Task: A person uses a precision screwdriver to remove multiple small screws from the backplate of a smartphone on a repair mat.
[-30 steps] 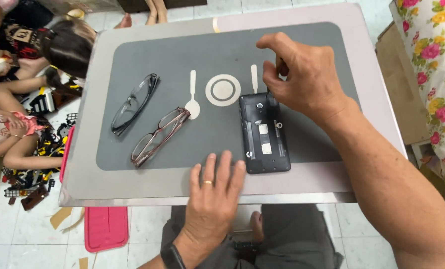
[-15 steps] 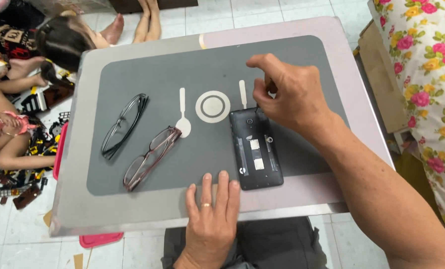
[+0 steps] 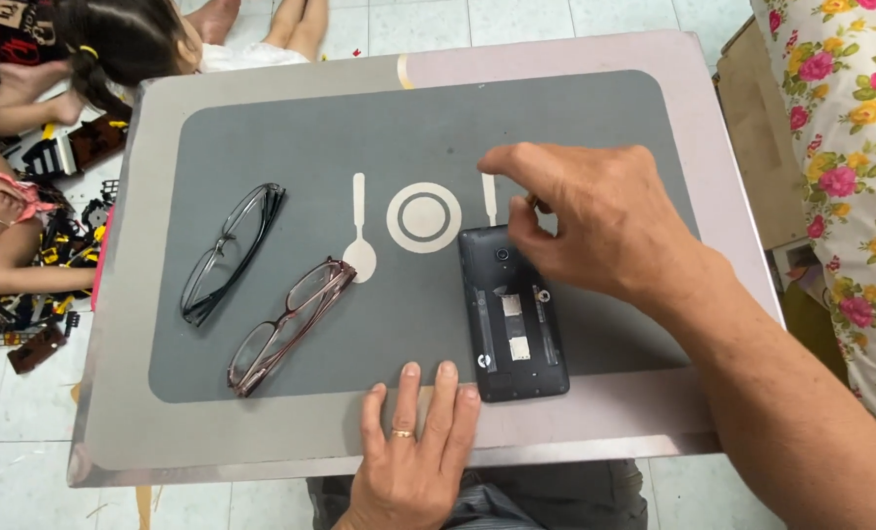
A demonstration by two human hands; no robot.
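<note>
Hovering at frame centre, the right hand point(image 3: 595, 221) pinches something small above the phone point(image 3: 512, 312) lying open-backed on the desk point(image 3: 261, 437); the left hand point(image 3: 413, 447) rests flat, fingers together, at the lower edge.

Labels inside an opened black phone

Two small pale rectangular stickers point(image 3: 512, 325) are sitting one above the other inside the backless black phone point(image 3: 512, 314), just below the right hand point(image 3: 595, 221) and just above the left hand's fingertips point(image 3: 445, 375); a small round white mark point(image 3: 481, 361) is showing near the phone's lower left corner.
</note>
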